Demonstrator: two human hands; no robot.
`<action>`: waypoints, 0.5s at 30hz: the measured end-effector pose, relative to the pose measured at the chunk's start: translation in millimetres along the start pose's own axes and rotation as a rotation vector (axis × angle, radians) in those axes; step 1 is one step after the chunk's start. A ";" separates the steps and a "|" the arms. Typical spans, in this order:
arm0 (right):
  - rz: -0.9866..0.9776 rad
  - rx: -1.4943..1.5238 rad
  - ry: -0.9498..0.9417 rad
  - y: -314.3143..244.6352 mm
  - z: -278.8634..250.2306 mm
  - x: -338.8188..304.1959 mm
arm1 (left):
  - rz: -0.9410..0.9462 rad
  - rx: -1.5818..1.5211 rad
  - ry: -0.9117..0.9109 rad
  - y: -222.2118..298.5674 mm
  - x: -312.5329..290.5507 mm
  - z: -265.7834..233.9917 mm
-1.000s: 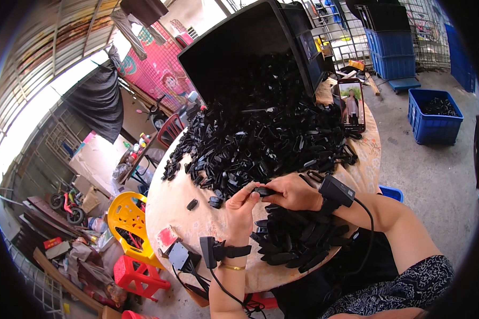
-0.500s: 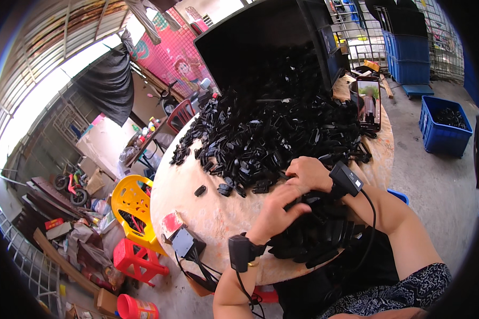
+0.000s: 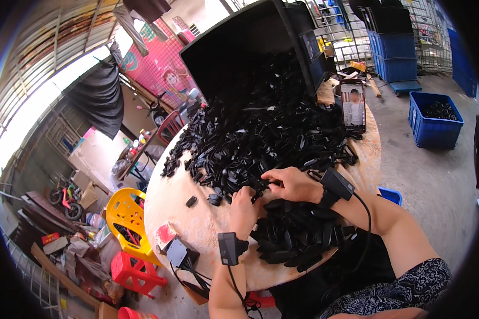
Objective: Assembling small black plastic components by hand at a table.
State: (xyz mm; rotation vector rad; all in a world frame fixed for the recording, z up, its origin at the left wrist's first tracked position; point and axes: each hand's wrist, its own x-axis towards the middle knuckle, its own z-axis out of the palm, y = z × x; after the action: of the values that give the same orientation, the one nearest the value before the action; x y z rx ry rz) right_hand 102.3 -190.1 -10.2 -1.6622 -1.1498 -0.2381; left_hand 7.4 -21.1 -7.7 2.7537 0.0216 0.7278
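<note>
A large heap of small black plastic pieces [image 3: 261,133] spreads over the round table [image 3: 170,212] and into a tipped black bin [image 3: 239,53]. At the heap's near edge my left hand [image 3: 244,211] has its fingers bent, with a dark piece seen at the fingertips. Just to its right, my right hand [image 3: 291,184] is closed, thumb and forefinger brought together over the black pieces; what it holds is hidden. Close below both hands lies a second pile of longer black pieces [image 3: 298,234]. A single black piece [image 3: 191,201] sits apart on the tablecloth.
A phone [image 3: 353,106] stands at the table's right, and a small box with cables [image 3: 181,252] sits at the left edge. Yellow chair [image 3: 125,218] and red stool [image 3: 135,271] are on the left. A blue crate [image 3: 435,121] stands on the floor at right.
Both hands have moved from over the near pile to the big heap's front edge. The left hand's spread fingers have bent inward. The whole view has shifted slightly.
</note>
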 end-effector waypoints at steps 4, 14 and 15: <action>0.058 0.272 -0.088 -1.5 -0.8 0.2 | -0.233 -0.494 0.065 13.1 1.9 1.4; -0.067 0.190 0.019 3.2 0.5 1.9 | -0.382 -1.400 -0.042 19.0 0.4 -5.9; -0.048 0.239 0.012 1.7 0.0 2.1 | -0.382 -1.402 -0.043 16.8 0.7 -5.4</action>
State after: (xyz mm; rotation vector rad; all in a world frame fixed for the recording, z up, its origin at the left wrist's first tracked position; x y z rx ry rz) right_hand 104.7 -188.9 -10.0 -1.4228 -1.1626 -0.1354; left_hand 4.4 -35.7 1.9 1.3567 0.0169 0.3244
